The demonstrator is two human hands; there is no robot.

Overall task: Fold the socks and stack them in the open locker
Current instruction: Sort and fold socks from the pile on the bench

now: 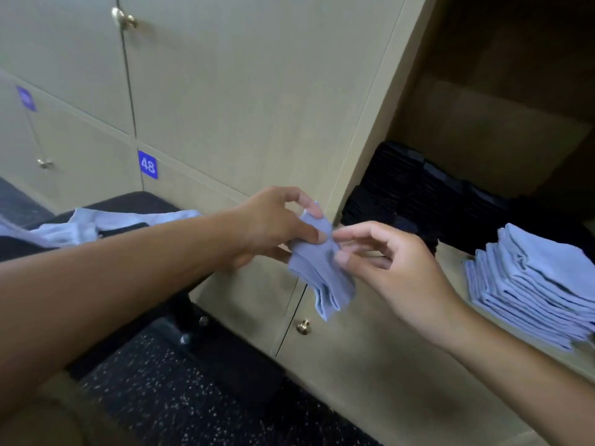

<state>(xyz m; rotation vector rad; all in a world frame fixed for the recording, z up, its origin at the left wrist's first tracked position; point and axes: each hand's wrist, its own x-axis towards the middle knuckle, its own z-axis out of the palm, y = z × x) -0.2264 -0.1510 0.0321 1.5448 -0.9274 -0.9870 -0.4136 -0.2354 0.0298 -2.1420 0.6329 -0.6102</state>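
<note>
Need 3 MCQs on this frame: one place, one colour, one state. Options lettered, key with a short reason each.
1. Where does the light-blue stack lie?
A. on the open locker's shelf
B. on the floor
C. on the dark bench

2. What colour are the socks piled behind it, deeper in the locker?
A. white
B. red
C. black

3. How is the folded sock held?
A. it lies free on the shelf
B. pinched by both hands in the air
C. draped over one forearm

Key:
1 A, the stack rests on the shelf at right.
2 C, the black pile sits further in.
3 B, the left hand and the right hand pinch it before the locker.
</note>
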